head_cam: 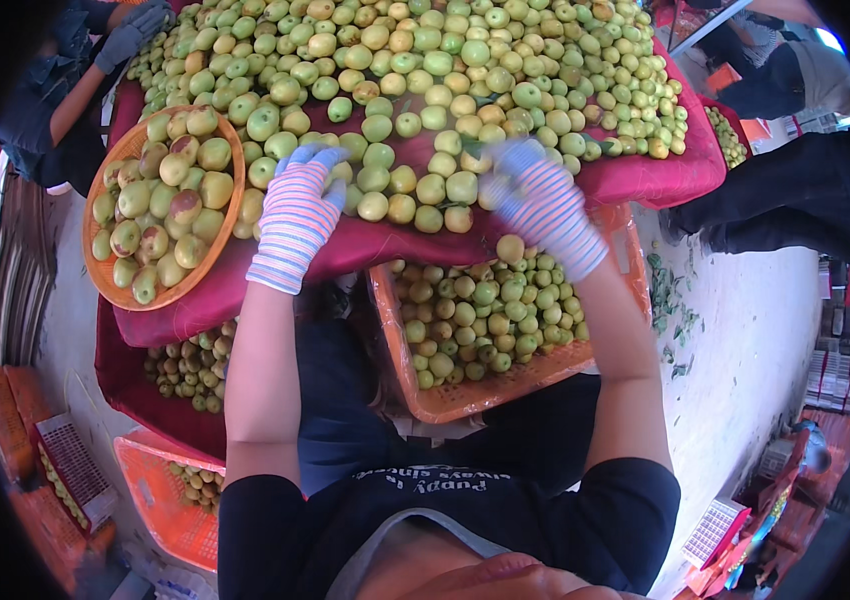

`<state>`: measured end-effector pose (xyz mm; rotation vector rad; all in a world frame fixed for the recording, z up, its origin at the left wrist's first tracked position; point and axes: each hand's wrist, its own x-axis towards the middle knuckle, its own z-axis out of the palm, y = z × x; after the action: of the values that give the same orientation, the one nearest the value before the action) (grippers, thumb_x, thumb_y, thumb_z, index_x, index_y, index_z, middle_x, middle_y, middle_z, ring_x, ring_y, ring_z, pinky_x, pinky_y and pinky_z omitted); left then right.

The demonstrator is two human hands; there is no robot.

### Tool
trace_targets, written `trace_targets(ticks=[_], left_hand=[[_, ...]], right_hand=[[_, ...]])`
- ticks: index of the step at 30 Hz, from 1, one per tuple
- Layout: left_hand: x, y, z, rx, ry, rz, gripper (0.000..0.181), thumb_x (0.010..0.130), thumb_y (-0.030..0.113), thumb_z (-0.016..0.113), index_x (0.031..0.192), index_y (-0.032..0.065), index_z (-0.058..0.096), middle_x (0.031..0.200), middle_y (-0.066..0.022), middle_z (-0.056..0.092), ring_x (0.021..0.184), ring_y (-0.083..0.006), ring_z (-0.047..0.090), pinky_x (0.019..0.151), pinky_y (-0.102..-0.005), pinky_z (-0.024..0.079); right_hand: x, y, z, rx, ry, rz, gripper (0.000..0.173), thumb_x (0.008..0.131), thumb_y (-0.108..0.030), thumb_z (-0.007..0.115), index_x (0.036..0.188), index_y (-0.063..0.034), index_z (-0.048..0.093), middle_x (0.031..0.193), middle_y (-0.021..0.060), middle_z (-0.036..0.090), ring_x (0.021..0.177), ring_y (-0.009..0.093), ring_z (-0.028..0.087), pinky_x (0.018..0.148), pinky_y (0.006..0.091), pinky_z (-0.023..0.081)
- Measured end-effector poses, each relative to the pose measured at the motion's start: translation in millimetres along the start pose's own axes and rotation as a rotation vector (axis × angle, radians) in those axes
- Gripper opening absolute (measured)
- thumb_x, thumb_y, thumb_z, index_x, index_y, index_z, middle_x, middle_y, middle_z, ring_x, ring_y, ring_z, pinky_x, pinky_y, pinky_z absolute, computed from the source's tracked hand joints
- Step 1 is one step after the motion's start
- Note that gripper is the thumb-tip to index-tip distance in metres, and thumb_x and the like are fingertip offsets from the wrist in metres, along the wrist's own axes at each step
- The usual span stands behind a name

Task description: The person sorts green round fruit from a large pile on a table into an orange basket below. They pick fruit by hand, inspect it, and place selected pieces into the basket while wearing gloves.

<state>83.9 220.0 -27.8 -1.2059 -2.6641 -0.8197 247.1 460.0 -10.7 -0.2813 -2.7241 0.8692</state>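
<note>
Both my hands wear striped knit gloves. My left hand (294, 217) is at the near edge of a heap of green jujubes (432, 64), with its thumb apart from its fingers. A jujube (341, 172) shows beside that thumb; whether it is gripped, I cannot tell. My right hand (545, 206) is motion-blurred over the heap's near right edge, and its fingertips are unclear. Just below it, a single jujube (510, 248) shows above an orange crate (425, 405) full of jujubes. The heap lies on a magenta cloth-covered table (387, 241).
An orange basket (226, 225) of browner jujubes stands at the table's left edge. Under it are a red cloth-lined bin (121, 375) and another orange crate (170, 517). A gloved co-worker's hand (132, 34) is at far left; another person's legs (785, 187) are at right.
</note>
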Motion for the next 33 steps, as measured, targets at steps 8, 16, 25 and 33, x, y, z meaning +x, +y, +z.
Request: trace_targets(ticks=[8, 16, 25, 33], left_hand=[[1, 8, 12, 0.015, -0.367, -0.078, 0.051, 0.077, 0.020, 0.062, 0.126, 0.0073, 0.052, 0.119, -0.0197, 0.058, 0.107, -0.0360, 0.056, 0.092, -0.0411, 0.046], [7, 14, 18, 0.010, -0.408, -0.117, 0.057, 0.076, 0.025, 0.063, 0.130, 0.0095, 0.050, 0.116, -0.0207, 0.059, 0.105, -0.0366, 0.057, 0.091, -0.0427, 0.046], [7, 29, 27, -0.042, -0.421, -0.105, 0.067, 0.075, 0.020, 0.063, 0.137, 0.0075, 0.040, 0.128, -0.0223, 0.051, 0.113, -0.0368, 0.053, 0.095, -0.0416, 0.045], [7, 27, 31, -0.057, -0.403, -0.072, 0.066, 0.075, 0.016, 0.061, 0.136, 0.0080, 0.039, 0.124, -0.0210, 0.052, 0.111, -0.0377, 0.053, 0.094, -0.0415, 0.045]], right_hand=[[-34, -21, 78, -0.510, -0.134, 0.006, 0.040, 0.077, -0.021, 0.063, 0.116, -0.0120, 0.054, 0.114, 0.0122, 0.056, 0.092, 0.036, 0.058, 0.077, 0.0444, 0.051], [-93, 12, 26, -0.413, -0.383, 0.311, 0.025, 0.077, -0.020, 0.060, 0.098, -0.0067, 0.061, 0.099, 0.0200, 0.061, 0.093, 0.036, 0.060, 0.082, 0.0457, 0.049], [-181, 94, -98, 0.079, 0.147, 0.805, 0.017, 0.078, -0.013, 0.067, 0.090, -0.0011, 0.067, 0.083, 0.0137, 0.068, 0.074, 0.020, 0.063, 0.071, 0.0322, 0.050], [-72, 37, -31, 0.325, 0.325, 0.306, 0.016, 0.081, -0.009, 0.066, 0.095, -0.0005, 0.066, 0.084, 0.0105, 0.067, 0.075, 0.020, 0.063, 0.072, 0.0312, 0.050]])
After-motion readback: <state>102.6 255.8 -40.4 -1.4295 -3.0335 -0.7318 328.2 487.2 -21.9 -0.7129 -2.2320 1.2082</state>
